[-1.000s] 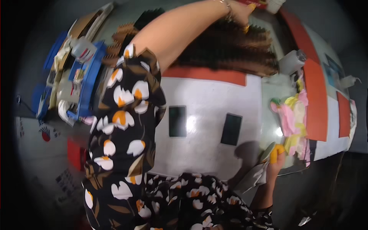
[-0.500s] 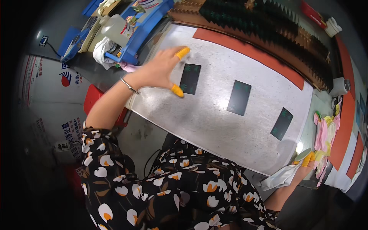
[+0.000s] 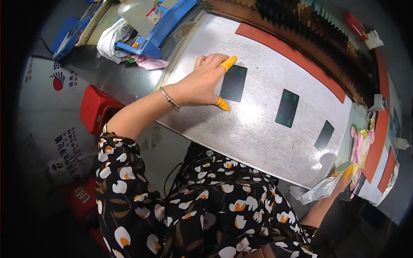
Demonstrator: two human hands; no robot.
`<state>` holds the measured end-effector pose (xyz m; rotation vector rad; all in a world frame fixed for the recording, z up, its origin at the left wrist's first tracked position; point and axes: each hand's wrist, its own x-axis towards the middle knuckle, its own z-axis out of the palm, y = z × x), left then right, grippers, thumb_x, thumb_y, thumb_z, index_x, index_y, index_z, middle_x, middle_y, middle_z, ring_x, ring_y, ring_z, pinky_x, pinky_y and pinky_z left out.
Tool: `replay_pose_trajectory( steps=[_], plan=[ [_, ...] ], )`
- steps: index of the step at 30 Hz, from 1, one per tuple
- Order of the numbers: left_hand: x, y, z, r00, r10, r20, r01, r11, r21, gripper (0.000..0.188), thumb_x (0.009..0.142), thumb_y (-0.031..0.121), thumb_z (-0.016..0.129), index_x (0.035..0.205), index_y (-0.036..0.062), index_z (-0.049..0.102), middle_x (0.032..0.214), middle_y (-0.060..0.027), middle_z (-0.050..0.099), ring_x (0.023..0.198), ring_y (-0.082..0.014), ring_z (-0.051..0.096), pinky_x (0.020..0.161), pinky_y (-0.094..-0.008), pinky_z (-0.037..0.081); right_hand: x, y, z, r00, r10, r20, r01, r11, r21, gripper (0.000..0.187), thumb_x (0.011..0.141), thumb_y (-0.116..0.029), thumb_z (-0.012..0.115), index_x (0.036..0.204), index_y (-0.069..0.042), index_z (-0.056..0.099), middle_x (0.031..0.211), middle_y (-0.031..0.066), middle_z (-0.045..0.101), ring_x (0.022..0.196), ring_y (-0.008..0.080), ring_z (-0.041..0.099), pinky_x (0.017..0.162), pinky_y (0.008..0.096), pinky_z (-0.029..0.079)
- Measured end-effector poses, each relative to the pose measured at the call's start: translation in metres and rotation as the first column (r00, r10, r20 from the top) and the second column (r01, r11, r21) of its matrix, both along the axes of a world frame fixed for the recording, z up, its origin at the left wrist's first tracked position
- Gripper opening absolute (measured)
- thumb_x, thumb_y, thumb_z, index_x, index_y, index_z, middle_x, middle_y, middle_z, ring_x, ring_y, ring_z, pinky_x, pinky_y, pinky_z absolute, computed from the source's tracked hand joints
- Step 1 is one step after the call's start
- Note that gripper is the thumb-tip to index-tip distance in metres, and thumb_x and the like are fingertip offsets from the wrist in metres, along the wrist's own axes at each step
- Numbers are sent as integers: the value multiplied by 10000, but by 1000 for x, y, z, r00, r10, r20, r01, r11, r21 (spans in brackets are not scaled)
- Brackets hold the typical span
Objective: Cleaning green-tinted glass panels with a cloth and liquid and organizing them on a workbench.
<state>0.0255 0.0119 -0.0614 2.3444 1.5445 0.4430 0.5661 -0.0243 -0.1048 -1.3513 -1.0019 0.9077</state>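
Note:
A dark rectangular glass panel (image 3: pixel 234 84) with faint green marks at its ends lies on the pale, speckled work surface (image 3: pixel 206 124). Over its left side reaches my left hand (image 3: pixel 206 79), thumb and forefinger spread apart in yellow finger cots. Their tips are at the panel's two short ends; whether they press on it I cannot tell. Two more such panels, a middle one (image 3: pixel 287 108) and a right one (image 3: pixel 324 135), lie in a row. At the near right edge my right hand (image 3: pixel 342 182), also with yellow cots, is closed on a white cloth (image 3: pixel 319 191). A small round greenish disc (image 3: pixel 343 167) shows at its fingers.
Dark sawtooth-edged racks (image 3: pixel 301 30) stand along the far side behind an orange-red strip (image 3: pixel 292 60). A blue tray (image 3: pixel 157 36) with a translucent bottle (image 3: pixel 137 15) is at the far left. Pink and yellow cloths (image 3: pixel 361 146) lie right; a red stool (image 3: pixel 97 109) stands left.
My view has shifted, so the bench sits differently in the picture. My left hand has moved closer about the left panel. My right hand still holds the cloth.

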Motion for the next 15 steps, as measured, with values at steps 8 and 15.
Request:
replay_pose_trajectory(
  steps=[8, 15],
  plan=[
    [21, 16, 20, 996, 66, 56, -60, 993, -100, 909, 513, 270, 774, 1252, -5, 322, 1144, -191, 361, 1084, -359, 351, 938, -390, 293, -5, 19, 2, 999, -43, 13, 42, 997, 57, 142, 884, -179, 505, 944, -50, 511, 635, 19, 505, 459, 103, 473, 400, 217, 388],
    [27, 18, 40, 983, 104, -152, -127, 980, -152, 928, 490, 313, 768, 1219, -59, 330, 1122, -196, 375, 1074, -354, 351, 923, -395, 275, -30, 31, 12, 994, -27, -109, 20, 998, -64, 147, 868, -165, 537, 952, -46, 517, 700, -16, 484, 472, 71, 462, 407, 206, 414]
  ],
)
